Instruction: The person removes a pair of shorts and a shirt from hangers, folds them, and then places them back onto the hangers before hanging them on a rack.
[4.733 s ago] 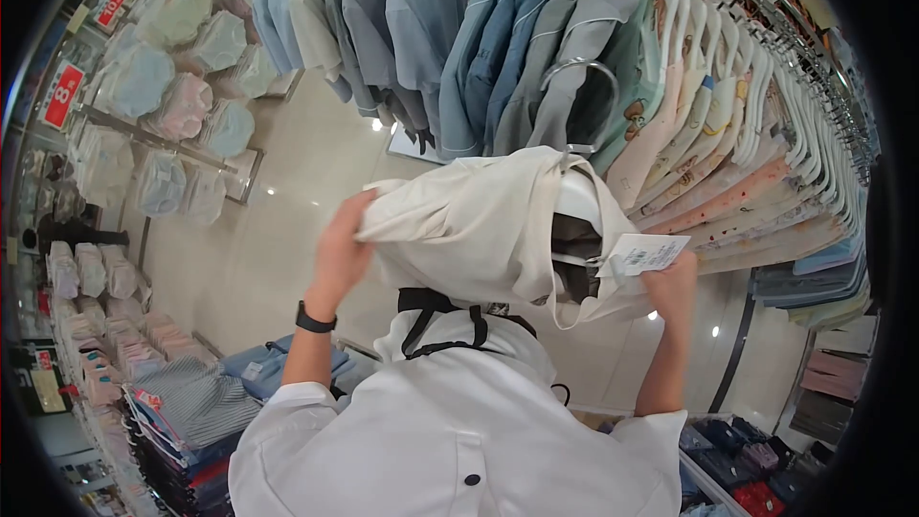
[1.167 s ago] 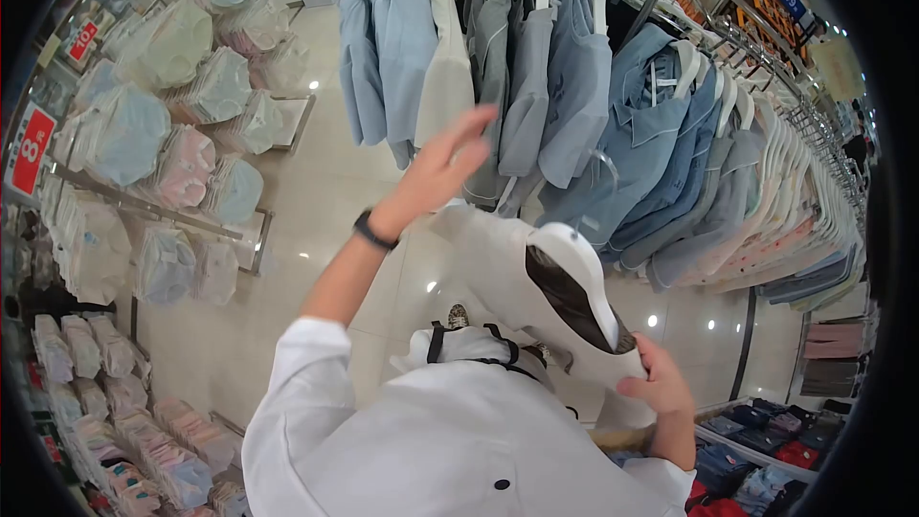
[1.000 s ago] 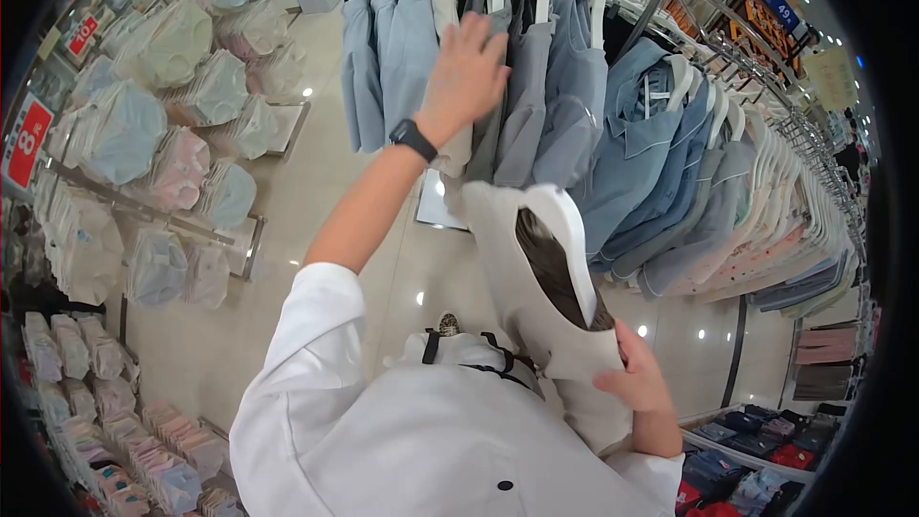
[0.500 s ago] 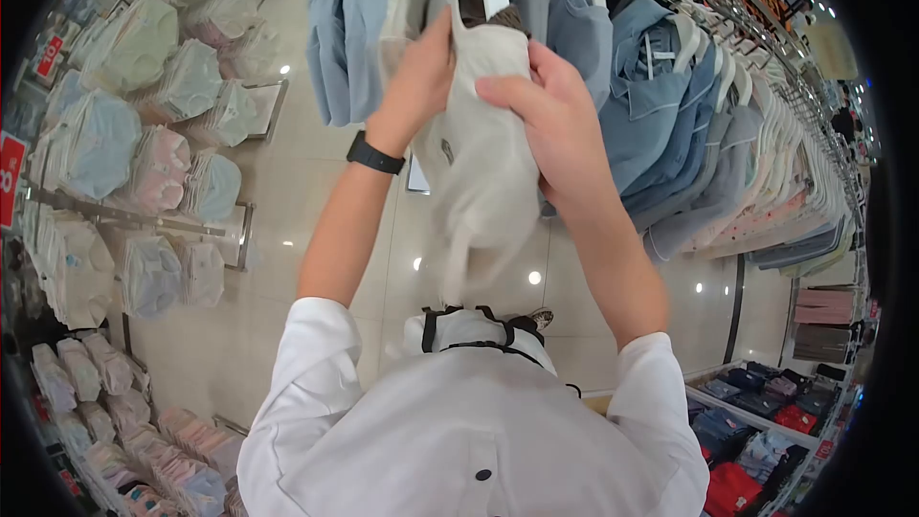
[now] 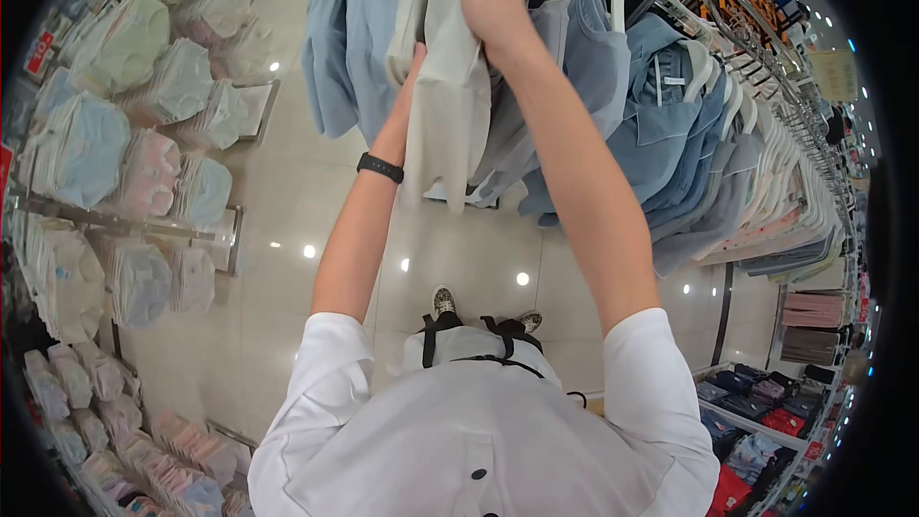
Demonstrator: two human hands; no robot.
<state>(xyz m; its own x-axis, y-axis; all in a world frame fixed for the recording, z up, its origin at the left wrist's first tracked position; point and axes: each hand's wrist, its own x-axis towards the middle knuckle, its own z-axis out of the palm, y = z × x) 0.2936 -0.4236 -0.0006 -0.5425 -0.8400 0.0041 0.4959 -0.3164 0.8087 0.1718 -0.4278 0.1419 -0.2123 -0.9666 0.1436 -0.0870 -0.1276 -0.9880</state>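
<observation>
A light beige garment (image 5: 446,86) hangs among the clothes on the rack, its lower part falling in two loose strips. My right hand (image 5: 493,14) grips its top edge, close to a white hanger, with the thumb on the near side. Behind the cloth's left side reaches my left hand (image 5: 406,101), a black band (image 5: 380,168) on its wrist. Only its edge and a fingertip show; the other fingers are hidden by the fabric. Another beige garment (image 5: 410,24) hangs just left of it, beside light blue ones (image 5: 371,33).
Grey-blue tops (image 5: 595,48) and blue collared shirts (image 5: 661,124) crowd the rack on the right. Racks of small pastel briefs (image 5: 86,153) line the left. Folded clothes (image 5: 756,402) fill shelves at lower right. Between them runs a glossy tiled floor (image 5: 316,230).
The beige garment has moved up and away toward the rack and now hangs down longer. My right hand has shifted up and left to its top; my left hand has slid lower behind it.
</observation>
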